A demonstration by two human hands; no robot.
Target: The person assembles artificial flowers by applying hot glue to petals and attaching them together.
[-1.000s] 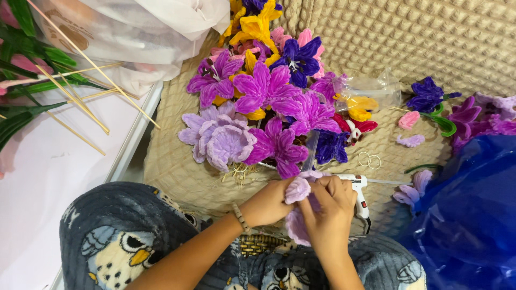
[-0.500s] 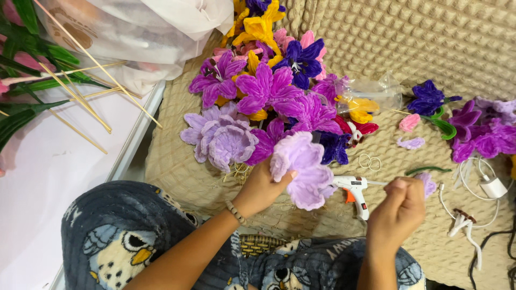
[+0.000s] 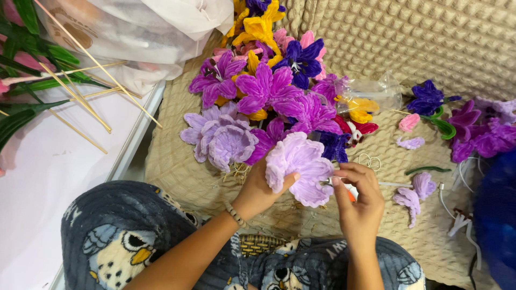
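Lilac fuzzy flower (image 3: pixel 301 167) gripped from below by the left hand (image 3: pixel 258 188), held above the near edge of the beige quilted mat (image 3: pixel 430 37), right hand (image 3: pixel 359 197) pinched at its right petal, purple flower pile (image 3: pixel 269 102) heaped just beyond, loose lilac petals (image 3: pixel 413 194) lying to the right.

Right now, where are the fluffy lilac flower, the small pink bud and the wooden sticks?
lilac flower (image 3: pixel 301 161), head view, front petal.
pink bud (image 3: pixel 408 122), head view, its middle.
wooden sticks (image 3: pixel 80 99), head view, mid-shaft of one.

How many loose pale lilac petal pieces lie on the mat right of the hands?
3: one petal piece below the pink bud, two, a petal and another, beside the right hand. Others may be hidden.
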